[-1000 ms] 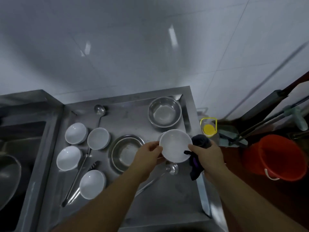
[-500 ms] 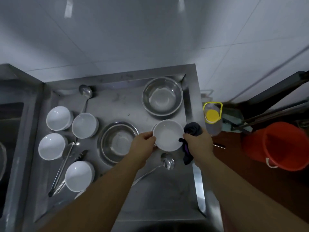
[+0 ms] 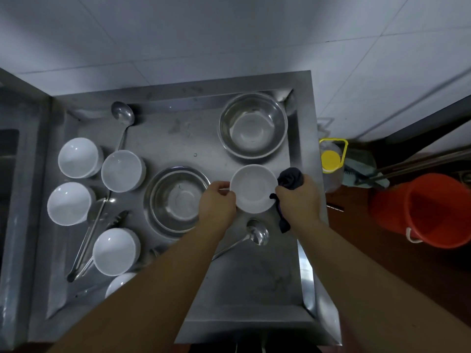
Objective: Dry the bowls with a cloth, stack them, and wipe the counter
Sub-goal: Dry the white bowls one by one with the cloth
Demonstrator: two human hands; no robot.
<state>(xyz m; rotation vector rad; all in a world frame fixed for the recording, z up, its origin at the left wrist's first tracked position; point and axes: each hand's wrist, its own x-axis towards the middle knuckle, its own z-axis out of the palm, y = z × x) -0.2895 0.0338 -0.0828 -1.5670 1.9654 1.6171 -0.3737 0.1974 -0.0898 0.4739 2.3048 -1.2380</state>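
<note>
Over the steel worktop (image 3: 254, 284) the person holds a white bowl (image 3: 253, 189) between both hands, its opening facing up toward the camera. The left hand (image 3: 216, 202) grips the bowl's left rim, its fingers (image 3: 221, 186) curled round the edge. The right hand (image 3: 298, 197) is at the bowl's right rim and holds a dark cloth (image 3: 290, 180), which bunches above the knuckles and hangs in a strip below the hand; its fingers are curled round the cloth. Whether the cloth touches the bowl cannot be told.

On the left part of the worktop stand four more white bowls (image 3: 77, 157), apart from each other, with a fifth partly hidden under the left forearm. Tongs (image 3: 89, 238) lie among them. A steel basin (image 3: 177, 198) sits just left of the held bowl, and another steel basin (image 3: 253, 124) sits in the far right corner. One ladle (image 3: 123, 117) lies near the back, a second ladle (image 3: 257, 234) below the held bowl. An orange bucket (image 3: 423, 210) stands on the floor to the right.
</note>
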